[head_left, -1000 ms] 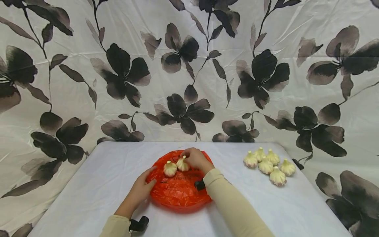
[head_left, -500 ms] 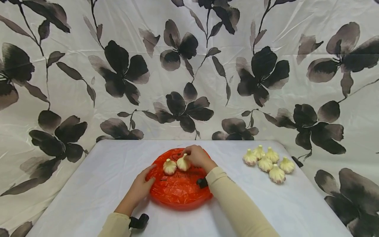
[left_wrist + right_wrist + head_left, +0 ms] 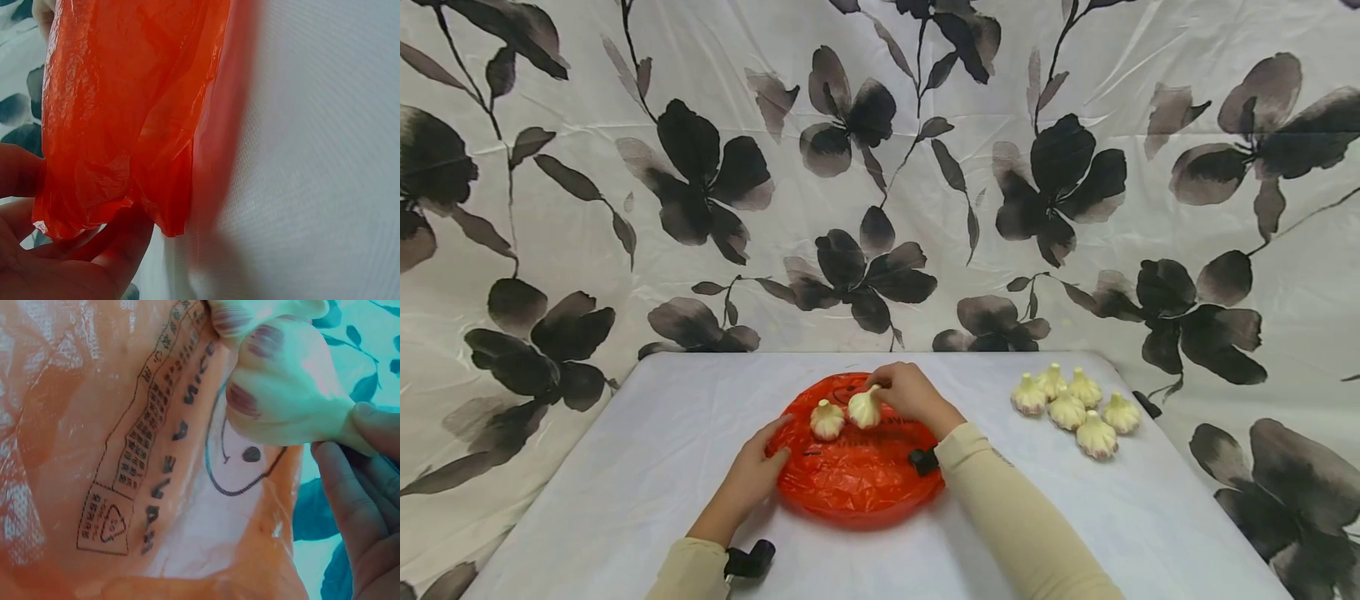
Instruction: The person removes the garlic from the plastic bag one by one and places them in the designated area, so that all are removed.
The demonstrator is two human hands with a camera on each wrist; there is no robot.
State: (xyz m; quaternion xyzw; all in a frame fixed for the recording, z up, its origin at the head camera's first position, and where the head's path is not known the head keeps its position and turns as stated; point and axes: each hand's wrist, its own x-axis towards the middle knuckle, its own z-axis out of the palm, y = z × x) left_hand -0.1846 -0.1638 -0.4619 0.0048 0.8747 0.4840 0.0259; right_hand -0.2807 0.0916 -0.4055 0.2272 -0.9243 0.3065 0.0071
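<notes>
A puffed-up red plastic bag (image 3: 857, 479) with printed black lettering and a smiley lies mid-table. My right hand (image 3: 913, 396) pinches a garlic bulb (image 3: 864, 408) by its stem over the bag's far part. In the right wrist view the thumb and fingertips (image 3: 369, 422) close on that stem, the bulb tilted sideways. A second garlic bulb (image 3: 827, 420) sits on the bag just left of it, and the two overlap in the right wrist view. My left hand (image 3: 752, 477) holds the bag's left edge; in the left wrist view the fingers (image 3: 128, 244) curl beneath the bag, thumb on its other side.
Several more garlic bulbs (image 3: 1067, 408) stand grouped at the back right of the white-covered table (image 3: 647, 467). A flowered cloth (image 3: 842, 183) hangs behind the table's far edge. Black wrist cameras (image 3: 750, 558) sit on both forearms.
My right hand has shifted slightly right with its garlic bulb, opening a small gap to the other bulb. The left hand stays at the bag's edge. The head view has tilted a little.
</notes>
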